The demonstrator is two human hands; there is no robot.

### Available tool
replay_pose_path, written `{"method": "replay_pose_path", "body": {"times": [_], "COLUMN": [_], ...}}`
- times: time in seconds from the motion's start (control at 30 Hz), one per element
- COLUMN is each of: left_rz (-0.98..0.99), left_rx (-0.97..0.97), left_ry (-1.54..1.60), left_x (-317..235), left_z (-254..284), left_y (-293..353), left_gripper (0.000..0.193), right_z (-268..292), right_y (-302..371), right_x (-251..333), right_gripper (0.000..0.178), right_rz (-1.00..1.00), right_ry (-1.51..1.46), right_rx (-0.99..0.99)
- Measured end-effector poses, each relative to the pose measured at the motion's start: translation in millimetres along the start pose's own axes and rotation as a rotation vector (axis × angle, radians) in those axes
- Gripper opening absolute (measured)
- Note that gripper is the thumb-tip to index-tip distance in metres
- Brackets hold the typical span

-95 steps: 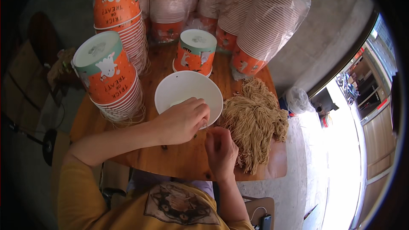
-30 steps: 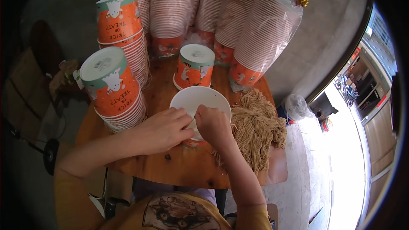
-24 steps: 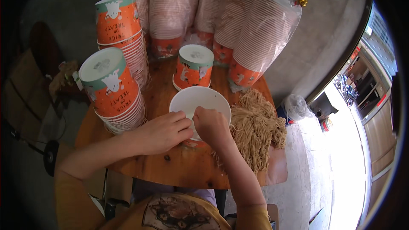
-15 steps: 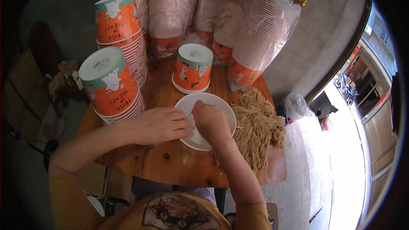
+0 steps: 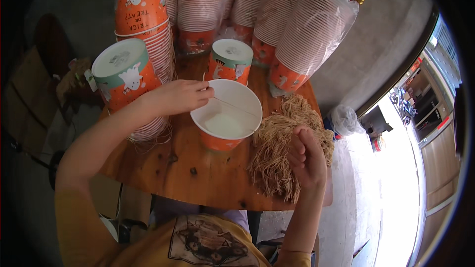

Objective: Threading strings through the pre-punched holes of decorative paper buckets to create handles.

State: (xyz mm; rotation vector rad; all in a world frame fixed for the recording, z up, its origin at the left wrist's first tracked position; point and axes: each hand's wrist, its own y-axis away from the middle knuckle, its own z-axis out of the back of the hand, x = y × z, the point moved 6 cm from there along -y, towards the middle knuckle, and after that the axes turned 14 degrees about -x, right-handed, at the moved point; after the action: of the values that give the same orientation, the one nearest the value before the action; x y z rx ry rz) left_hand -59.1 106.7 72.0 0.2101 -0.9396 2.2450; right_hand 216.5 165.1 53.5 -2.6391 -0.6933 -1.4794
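A white-lined orange paper bucket (image 5: 225,142) sits mouth up, tilted slightly, near the middle of the table. My left hand (image 5: 185,96) is closed at its left rim, fingers pinching there. A thin tan string (image 5: 232,105) stretches across the bucket's mouth from those fingers to the right rim, and a short end sticks up above my left fingers. To the right, my right hand (image 5: 308,155) is raised over a heap of tan strings (image 5: 277,155), its fingers curled closed. Whether it grips anything cannot be made out.
Upside-down orange buckets stand in stacks (image 5: 129,76) at the left, some with strings hanging beside them. Another upturned bucket (image 5: 230,62) is just behind the open one. Tall plastic-wrapped bucket stacks (image 5: 311,34) line the back of the wooden table (image 5: 168,173).
My right hand has come out of the bucket and moved right over the string heap. My left hand and the bucket have shifted up and left; the string now spans the mouth.
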Motion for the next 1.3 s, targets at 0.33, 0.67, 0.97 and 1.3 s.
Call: {"method": "replay_pose_path", "body": {"times": [0.33, 0.67, 0.97, 1.3], "left_rz": [0.000, 1.149, 0.863, 1.273], "left_rx": [0.052, -0.422, -0.676, -0.702], "left_ry": [-0.237, 1.334, 0.498, 1.667], "left_x": [17.4, -122.9, -137.9, -158.3], "left_z": [16.3, 19.2, 25.7, -6.9], "left_y": [10.7, -40.4, -31.9, -46.4], "left_gripper": [0.017, 0.052, 0.054, 0.027], "right_z": [-36.2, -64.9, -54.7, -47.3], "right_y": [21.2, 11.5, 20.5, 17.5], "right_x": [-9.0, -40.7, -36.3, -33.1], "right_gripper": [0.016, 0.018, 0.018, 0.019], "right_rz": [-0.044, 0.023, -0.031, -0.079], "right_ry": [0.079, 0.121, 0.039, -0.028], "right_rx": [0.099, 0.154, 0.102, 0.152]}}
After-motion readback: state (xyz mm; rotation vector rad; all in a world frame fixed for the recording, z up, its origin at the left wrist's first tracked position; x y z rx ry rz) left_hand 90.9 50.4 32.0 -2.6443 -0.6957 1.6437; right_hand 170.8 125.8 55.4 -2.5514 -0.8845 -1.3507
